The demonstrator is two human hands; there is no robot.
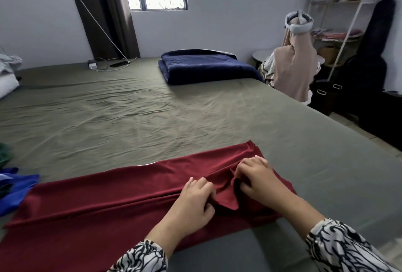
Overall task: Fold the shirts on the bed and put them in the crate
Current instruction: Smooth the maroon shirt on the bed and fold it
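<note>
A wide olive bed (130, 106) carries a dark red shirt (97, 202), laid flat in a long band stretching left from the grip. At its right end, the left hand (195, 200) and right hand (256, 180) each pinch a small fold of cloth, fingers curled. Best to keep edges aligned and smooth wrinkles before folding. No crate shows.

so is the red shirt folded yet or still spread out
Partly folded: the red shirt lies as a long strip on the bed, both hands pinching its right end.

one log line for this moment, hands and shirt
step: folding | left hand: pinches maroon shirt | right hand: pinches same shirt | shirt: on bed | crate: unseen
</note>
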